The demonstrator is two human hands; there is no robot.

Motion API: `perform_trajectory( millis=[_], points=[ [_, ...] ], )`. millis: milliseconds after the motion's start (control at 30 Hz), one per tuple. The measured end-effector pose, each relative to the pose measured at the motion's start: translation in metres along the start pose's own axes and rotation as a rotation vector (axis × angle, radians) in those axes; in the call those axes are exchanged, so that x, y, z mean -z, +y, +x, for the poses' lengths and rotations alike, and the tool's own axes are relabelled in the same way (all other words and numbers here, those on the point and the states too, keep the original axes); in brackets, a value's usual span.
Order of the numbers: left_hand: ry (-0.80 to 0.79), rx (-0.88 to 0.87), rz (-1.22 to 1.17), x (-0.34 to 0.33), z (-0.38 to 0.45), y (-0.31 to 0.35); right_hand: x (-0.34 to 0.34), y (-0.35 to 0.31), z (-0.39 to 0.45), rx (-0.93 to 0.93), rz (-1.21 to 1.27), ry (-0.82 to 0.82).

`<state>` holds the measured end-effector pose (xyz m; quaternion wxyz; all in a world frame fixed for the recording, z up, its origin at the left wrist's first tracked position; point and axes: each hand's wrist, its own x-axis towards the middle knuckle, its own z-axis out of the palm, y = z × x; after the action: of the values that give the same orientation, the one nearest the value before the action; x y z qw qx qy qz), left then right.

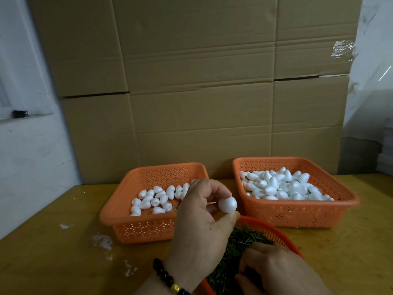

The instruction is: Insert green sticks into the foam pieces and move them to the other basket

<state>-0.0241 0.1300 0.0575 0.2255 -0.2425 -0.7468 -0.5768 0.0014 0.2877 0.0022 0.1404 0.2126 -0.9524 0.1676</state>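
My left hand (202, 226), with a dark bead bracelet on its wrist, pinches a white foam piece (227, 205) between thumb and fingertips, above the gap between the baskets. My right hand (274, 271) reaches down into a round orange basket (276, 231) full of green sticks (244, 239); its fingertips are buried among them, so a grip cannot be seen. The left orange basket (136, 226) holds several loose foam pieces (157, 199). The right orange basket (297, 213) is heaped with foam pieces (280, 184), green sticks showing between them.
The baskets stand on a yellow table (63, 252) with white foam crumbs (102, 241) on its left part. Stacked cardboard boxes (191, 81) form a wall right behind the baskets. A white wall and a ledge are at the left.
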Motion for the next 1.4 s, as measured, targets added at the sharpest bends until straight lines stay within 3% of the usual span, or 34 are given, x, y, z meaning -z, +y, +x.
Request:
perform_trajectory(
  millis=[367, 867, 1400],
  points=[
    [-0.005, 0.072, -0.171, 0.002, -0.001, 0.002, 0.0, -0.001, -0.001, -0.003, -0.008, 0.007],
    [-0.04, 0.469, -0.911, 0.005, 0.004, 0.014, 0.001, -0.002, -0.002, 0.007, -0.016, 0.004],
    [-0.163, 0.776, -1.241, 0.01, 0.008, 0.009, 0.001, -0.001, -0.001, -0.003, -0.011, -0.017]
  ],
)
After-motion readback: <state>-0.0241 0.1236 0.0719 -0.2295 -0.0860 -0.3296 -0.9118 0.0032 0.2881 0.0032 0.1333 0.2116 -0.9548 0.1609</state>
